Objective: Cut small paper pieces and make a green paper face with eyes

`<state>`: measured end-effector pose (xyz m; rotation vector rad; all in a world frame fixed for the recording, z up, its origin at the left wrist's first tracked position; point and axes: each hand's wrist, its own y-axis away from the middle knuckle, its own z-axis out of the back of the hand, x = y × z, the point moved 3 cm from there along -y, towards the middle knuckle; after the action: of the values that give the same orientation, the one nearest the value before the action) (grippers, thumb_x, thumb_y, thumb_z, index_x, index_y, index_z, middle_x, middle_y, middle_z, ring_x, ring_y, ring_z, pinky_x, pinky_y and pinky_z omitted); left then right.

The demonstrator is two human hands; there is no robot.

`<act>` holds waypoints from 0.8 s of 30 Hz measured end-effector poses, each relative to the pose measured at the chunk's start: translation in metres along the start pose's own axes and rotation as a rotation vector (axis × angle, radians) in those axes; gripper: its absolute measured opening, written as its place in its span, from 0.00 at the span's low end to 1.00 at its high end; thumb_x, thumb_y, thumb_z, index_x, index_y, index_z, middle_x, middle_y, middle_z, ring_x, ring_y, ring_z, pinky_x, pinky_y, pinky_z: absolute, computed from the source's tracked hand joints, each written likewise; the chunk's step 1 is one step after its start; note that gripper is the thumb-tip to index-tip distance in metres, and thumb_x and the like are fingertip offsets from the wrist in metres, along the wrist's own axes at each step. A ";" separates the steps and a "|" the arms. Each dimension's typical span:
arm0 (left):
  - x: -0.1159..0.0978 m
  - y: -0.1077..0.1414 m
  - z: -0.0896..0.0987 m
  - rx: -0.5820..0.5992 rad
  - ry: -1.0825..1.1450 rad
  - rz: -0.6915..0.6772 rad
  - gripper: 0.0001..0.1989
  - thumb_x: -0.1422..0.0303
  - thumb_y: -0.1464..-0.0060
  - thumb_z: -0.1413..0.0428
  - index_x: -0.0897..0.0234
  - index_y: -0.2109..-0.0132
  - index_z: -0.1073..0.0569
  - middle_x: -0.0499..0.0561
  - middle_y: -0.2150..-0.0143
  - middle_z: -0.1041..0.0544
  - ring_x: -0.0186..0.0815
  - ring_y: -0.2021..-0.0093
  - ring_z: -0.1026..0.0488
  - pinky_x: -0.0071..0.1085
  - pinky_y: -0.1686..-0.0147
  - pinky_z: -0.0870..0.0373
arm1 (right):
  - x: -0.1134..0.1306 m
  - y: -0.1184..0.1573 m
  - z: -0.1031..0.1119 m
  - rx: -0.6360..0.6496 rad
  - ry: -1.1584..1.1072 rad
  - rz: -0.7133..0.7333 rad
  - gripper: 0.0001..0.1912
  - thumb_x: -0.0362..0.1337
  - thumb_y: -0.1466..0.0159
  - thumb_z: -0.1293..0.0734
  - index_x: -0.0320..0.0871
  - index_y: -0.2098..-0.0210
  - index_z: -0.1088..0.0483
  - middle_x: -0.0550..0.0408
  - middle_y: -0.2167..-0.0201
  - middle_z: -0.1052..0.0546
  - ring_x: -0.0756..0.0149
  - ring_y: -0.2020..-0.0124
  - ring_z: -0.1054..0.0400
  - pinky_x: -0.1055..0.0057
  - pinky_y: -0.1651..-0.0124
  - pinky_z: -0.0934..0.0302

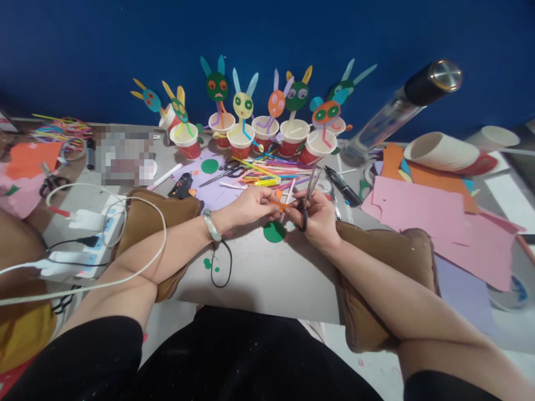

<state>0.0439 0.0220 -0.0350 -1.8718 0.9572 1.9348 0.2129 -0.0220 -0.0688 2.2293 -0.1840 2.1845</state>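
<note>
Between the fingertips of my left hand is a small piece of orange paper. My right hand grips a pair of scissors, blades pointing up and away from me; its fingertips also come close to the orange paper, and I cannot tell whether they touch it. Just below both hands a green paper circle lies on the table. Pale straw-like sticks show behind the fingers. Past the hands, a second pair of scissors rests on purple paper.
Paper cups with rabbit-faced paper figures line the back wall. Colourful straws lie before them. At right are pink paper sheets, a glass bottle and a brown cushion. A power strip with cables lies left.
</note>
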 end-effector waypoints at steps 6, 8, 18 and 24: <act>0.004 -0.004 0.004 -0.061 0.121 0.037 0.07 0.84 0.42 0.45 0.68 0.63 0.29 0.47 0.75 0.21 0.27 0.75 0.22 0.22 0.70 0.27 | 0.000 -0.001 0.002 -0.029 0.003 0.004 0.27 0.45 0.51 0.16 0.48 0.61 0.31 0.61 0.74 0.23 0.69 0.75 0.29 0.71 0.70 0.33; 0.003 -0.005 0.007 -0.095 0.120 0.011 0.07 0.83 0.42 0.45 0.68 0.63 0.29 0.48 0.74 0.21 0.26 0.74 0.22 0.21 0.70 0.27 | 0.000 -0.002 0.003 -0.037 -0.008 -0.017 0.26 0.45 0.51 0.17 0.48 0.61 0.32 0.62 0.74 0.23 0.69 0.77 0.29 0.71 0.72 0.33; 0.007 -0.006 0.006 -0.016 -0.108 -0.203 0.09 0.83 0.49 0.46 0.68 0.66 0.24 0.45 0.75 0.24 0.25 0.74 0.27 0.22 0.71 0.33 | -0.001 -0.002 -0.003 0.049 -0.079 -0.190 0.28 0.50 0.52 0.16 0.47 0.62 0.30 0.64 0.79 0.26 0.71 0.80 0.32 0.74 0.77 0.37; 0.007 -0.004 0.006 -0.001 -0.249 -0.270 0.09 0.80 0.49 0.45 0.67 0.65 0.21 0.47 0.70 0.21 0.27 0.70 0.27 0.23 0.68 0.34 | 0.000 -0.003 -0.003 0.053 -0.085 -0.166 0.29 0.52 0.53 0.16 0.47 0.62 0.30 0.64 0.79 0.26 0.71 0.81 0.33 0.72 0.77 0.36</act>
<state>0.0404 0.0272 -0.0433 -1.6146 0.5959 1.9416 0.2106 -0.0188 -0.0684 2.2750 0.0568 2.0353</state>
